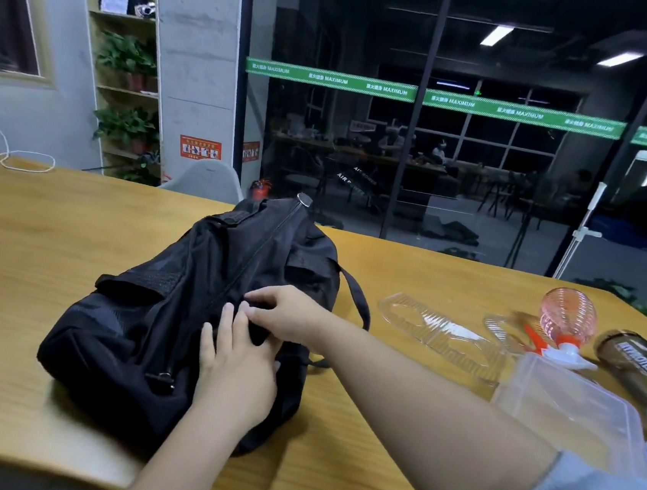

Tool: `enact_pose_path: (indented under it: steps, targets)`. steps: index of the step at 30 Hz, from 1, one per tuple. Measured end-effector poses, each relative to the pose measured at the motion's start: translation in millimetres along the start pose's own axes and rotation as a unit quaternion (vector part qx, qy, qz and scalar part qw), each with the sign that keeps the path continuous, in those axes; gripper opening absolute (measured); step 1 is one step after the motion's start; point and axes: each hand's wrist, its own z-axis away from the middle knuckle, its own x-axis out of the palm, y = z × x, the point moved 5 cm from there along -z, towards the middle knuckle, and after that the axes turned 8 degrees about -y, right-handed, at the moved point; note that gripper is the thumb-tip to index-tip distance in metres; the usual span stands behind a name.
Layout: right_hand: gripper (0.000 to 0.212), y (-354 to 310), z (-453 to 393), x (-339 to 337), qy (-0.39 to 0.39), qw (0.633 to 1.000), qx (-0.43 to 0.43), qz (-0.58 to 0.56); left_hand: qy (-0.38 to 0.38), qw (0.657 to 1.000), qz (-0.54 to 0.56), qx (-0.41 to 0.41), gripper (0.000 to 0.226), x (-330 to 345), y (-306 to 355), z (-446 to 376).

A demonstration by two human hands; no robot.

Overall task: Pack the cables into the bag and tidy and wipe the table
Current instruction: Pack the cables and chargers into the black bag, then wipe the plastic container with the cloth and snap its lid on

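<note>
A black fabric bag (155, 307) lies on its side on the wooden table (35, 238), its zipper running along the top. My left hand (232, 371) rests flat on the bag's near right part, fingers apart and pressing the fabric. My right hand (287, 313) pinches a fold of the bag's fabric beside the zipper line, just above my left hand's fingertips. A white cable (11, 160) lies looped at the table's far left edge. No cable shows at the bag.
To the right of the bag lie a clear plastic tray (440, 333), a pink spray bottle (565, 322) on its side, a dark jar (637, 361) and a clear plastic box (572, 410). A grey chair (209, 181) stands behind the table, a glass wall beyond.
</note>
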Motion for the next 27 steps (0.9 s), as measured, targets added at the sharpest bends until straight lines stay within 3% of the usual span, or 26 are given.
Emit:
enact_pose_path:
  steps: [6, 15, 20, 24, 27]
  targets:
    - [0.046, -17.9, -32.3, 21.2, -0.022, 0.997, -0.044, 0.06, -0.05, 0.997, -0.005, -0.059, 0.045, 1.1, -38.8, -24.5]
    - [0.048, -38.3, -66.6, 42.0, -0.072, 0.995, -0.053, -0.045, -0.048, 0.99, 0.008, -0.133, 0.061, -2.8, -106.4, -58.5]
    - [0.05, -26.0, -57.4, 32.5, -0.047, 0.996, -0.032, -0.067, -0.054, 0.988, 0.009, -0.147, 0.052, -0.9, -127.0, -71.5]
    - [0.049, -10.1, -44.2, 14.9, -0.018, 0.999, -0.008, -0.051, -0.084, 0.984, -0.006, -0.155, 0.072, -1.4, -124.4, -78.1]
    - [0.048, 1.1, -30.4, 5.1, 0.002, 0.998, 0.014, -0.067, -0.072, 0.987, -0.021, -0.141, 0.075, -2.9, -119.9, -73.5]
